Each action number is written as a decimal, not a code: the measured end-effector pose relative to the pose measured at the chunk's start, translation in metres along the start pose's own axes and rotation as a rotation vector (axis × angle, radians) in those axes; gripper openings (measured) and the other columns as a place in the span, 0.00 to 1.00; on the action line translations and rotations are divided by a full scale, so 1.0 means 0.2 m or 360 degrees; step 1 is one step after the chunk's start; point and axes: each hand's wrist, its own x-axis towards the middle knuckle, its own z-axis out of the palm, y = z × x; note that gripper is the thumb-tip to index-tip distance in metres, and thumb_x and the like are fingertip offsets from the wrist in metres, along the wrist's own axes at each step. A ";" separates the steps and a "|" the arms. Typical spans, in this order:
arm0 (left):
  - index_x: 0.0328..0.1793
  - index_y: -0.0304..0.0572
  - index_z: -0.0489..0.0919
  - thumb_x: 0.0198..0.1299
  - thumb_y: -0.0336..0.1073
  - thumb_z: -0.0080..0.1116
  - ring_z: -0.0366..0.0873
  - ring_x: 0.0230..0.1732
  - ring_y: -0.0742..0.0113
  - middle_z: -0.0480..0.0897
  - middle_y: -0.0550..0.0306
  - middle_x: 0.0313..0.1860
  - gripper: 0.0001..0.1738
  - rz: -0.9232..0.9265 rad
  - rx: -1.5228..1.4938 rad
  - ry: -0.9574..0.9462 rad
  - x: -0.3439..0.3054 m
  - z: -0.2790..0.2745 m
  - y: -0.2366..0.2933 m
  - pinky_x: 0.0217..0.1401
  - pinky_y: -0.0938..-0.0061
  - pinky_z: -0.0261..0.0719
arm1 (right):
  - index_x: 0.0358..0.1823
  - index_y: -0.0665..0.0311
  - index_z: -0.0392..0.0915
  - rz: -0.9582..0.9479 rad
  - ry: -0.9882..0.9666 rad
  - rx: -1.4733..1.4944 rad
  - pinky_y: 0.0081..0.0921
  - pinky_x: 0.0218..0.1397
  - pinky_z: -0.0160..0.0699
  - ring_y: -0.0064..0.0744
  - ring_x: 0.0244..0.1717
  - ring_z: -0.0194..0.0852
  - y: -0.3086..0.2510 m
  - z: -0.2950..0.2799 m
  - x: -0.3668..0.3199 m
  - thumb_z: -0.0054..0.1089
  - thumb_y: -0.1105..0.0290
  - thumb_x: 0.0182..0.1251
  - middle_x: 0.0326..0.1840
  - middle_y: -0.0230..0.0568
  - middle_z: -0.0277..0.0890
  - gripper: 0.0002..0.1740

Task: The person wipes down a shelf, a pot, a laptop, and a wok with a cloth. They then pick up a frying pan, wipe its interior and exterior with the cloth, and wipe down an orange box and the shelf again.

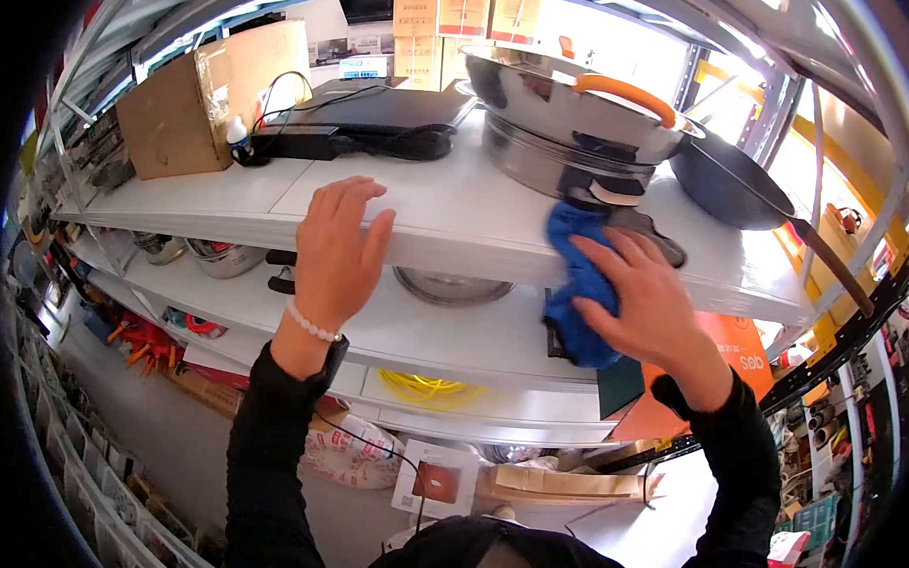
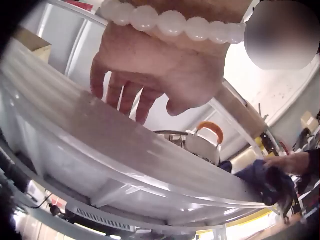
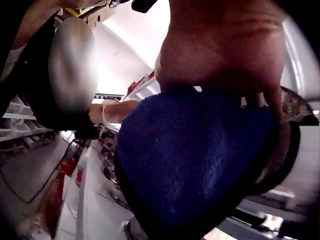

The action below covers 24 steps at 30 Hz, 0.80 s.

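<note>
A blue cloth [image 1: 586, 289] with a grey section and dark edging drapes over the front edge of the white shelf [image 1: 447, 224]. My right hand [image 1: 649, 301] grips it from above, the thumb and fingers spread over the fabric. Seen from the right wrist, the blue cloth [image 3: 195, 155] hangs broad and hides most of the fingertips. My left hand [image 1: 341, 250], with a beaded bracelet at the wrist, is at the same shelf's front edge, holding nothing. In the left wrist view its loosely bent fingers [image 2: 127, 97] hang near the edge.
Behind the cloth stand stacked steel pans [image 1: 570, 118] with an orange handle. To the right, a dark wok [image 1: 728, 178] points its long handle outward. A flat black appliance [image 1: 380, 116] with cables and a cardboard box [image 1: 175, 119] occupy the left. An orange box [image 1: 737, 359] sits below.
</note>
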 end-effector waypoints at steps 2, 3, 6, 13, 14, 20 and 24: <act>0.53 0.38 0.76 0.63 0.36 0.55 0.73 0.56 0.47 0.78 0.45 0.55 0.14 0.0007 -0.0159 -0.0012 0.00 -0.01 -0.01 0.59 0.61 0.71 | 0.66 0.59 0.68 -0.0157 -0.0112 0.0039 0.49 0.68 0.62 0.60 0.67 0.60 -0.13 0.07 0.18 0.58 0.48 0.60 0.64 0.60 0.65 0.36; 0.53 0.38 0.76 0.63 0.35 0.55 0.73 0.57 0.47 0.78 0.45 0.55 0.14 0.0012 -0.0238 -0.0020 0.00 -0.01 -0.01 0.60 0.61 0.71 | 0.67 0.61 0.66 -0.0231 -0.0165 0.0006 0.50 0.68 0.62 0.61 0.68 0.59 -0.17 0.11 0.27 0.57 0.46 0.61 0.66 0.62 0.63 0.38; 0.55 0.37 0.75 0.62 0.36 0.55 0.73 0.57 0.45 0.78 0.43 0.55 0.16 0.0070 -0.0287 -0.0104 0.05 0.05 0.00 0.60 0.60 0.71 | 0.74 0.61 0.56 -0.0102 -0.0669 0.0020 0.48 0.75 0.51 0.64 0.75 0.46 -0.24 0.19 0.57 0.45 0.38 0.66 0.73 0.67 0.51 0.44; 0.65 0.35 0.69 0.60 0.39 0.58 0.76 0.56 0.42 0.77 0.38 0.56 0.28 0.0170 -0.0445 -0.0065 0.15 0.23 0.05 0.59 0.59 0.74 | 0.75 0.63 0.54 -0.0715 -0.1279 0.0405 0.38 0.80 0.38 0.48 0.80 0.39 -0.19 0.31 1.02 0.34 0.51 0.75 0.79 0.58 0.44 0.34; 0.67 0.36 0.66 0.60 0.39 0.59 0.76 0.56 0.42 0.77 0.38 0.57 0.31 0.0157 -0.0512 -0.0206 0.15 0.23 0.04 0.59 0.59 0.74 | 0.75 0.63 0.55 -0.0746 -0.1192 0.0267 0.37 0.80 0.38 0.46 0.80 0.39 -0.15 0.35 1.02 0.35 0.51 0.75 0.79 0.57 0.45 0.34; 0.76 0.45 0.56 0.55 0.38 0.64 0.75 0.59 0.44 0.72 0.45 0.66 0.43 0.0350 -0.0357 -0.0575 0.04 0.12 -0.02 0.63 0.57 0.71 | 0.77 0.62 0.49 -0.0197 -0.1181 0.0465 0.35 0.76 0.50 0.49 0.76 0.52 -0.24 0.17 0.88 0.39 0.43 0.73 0.76 0.59 0.52 0.40; 0.73 0.57 0.63 0.57 0.27 0.56 0.75 0.63 0.53 0.72 0.56 0.68 0.36 0.0417 -0.0144 -0.0772 0.01 -0.05 -0.26 0.70 0.45 0.61 | 0.75 0.63 0.55 -0.0055 -0.0840 0.0149 0.35 0.72 0.57 0.53 0.67 0.62 -0.36 0.12 0.78 0.43 0.37 0.70 0.66 0.60 0.65 0.44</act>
